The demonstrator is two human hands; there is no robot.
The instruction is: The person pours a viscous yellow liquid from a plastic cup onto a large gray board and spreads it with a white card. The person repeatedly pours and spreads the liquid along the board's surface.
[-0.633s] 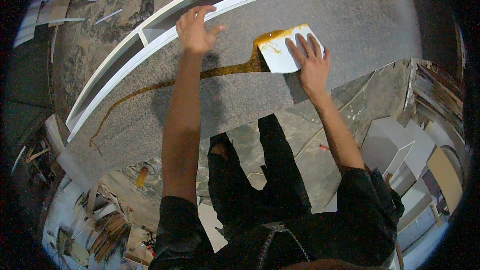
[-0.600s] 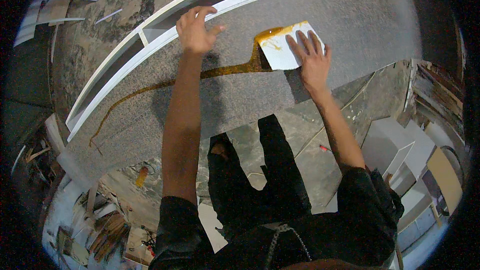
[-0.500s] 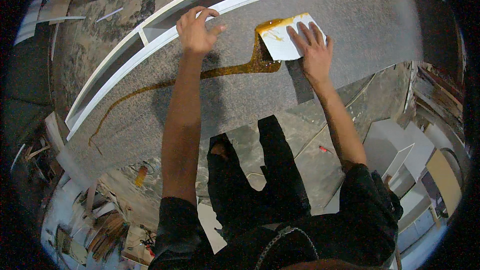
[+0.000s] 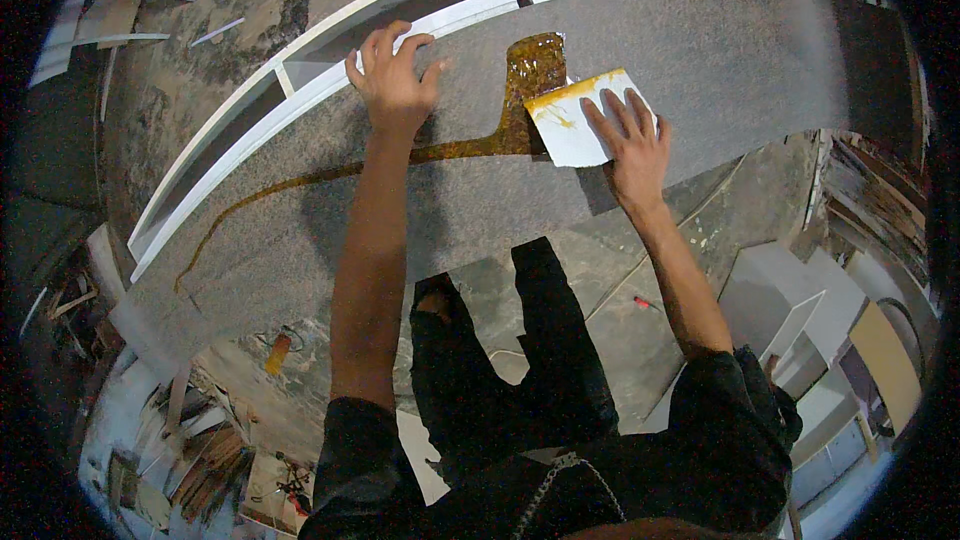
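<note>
A long grey-brown board (image 4: 690,60) stretches across in front of me. A thin line of amber glue (image 4: 290,178) runs along its left part and widens into a wet patch near the middle. My right hand (image 4: 637,145) grips a flat white rectangular spreader (image 4: 568,138), its far edge coated with glue and lying against the patch. The thumb is hidden under the spreader. My left hand (image 4: 395,80), fingers spread and slightly bent, is at the board's far edge beside a white strip; whether it touches is hard to tell.
Behind the board lies a white open frame (image 4: 285,75) with divided compartments. Wood scraps (image 4: 205,470) are heaped at lower left, and white panels (image 4: 775,290) lean at lower right. A cable (image 4: 625,280) crosses the floor near a small red object (image 4: 645,303).
My right hand has drawn the spreader toward me from the far side of the patch, uncovering a glossy glue smear. My left hand stays near the far edge, fingers spread a little wider.
</note>
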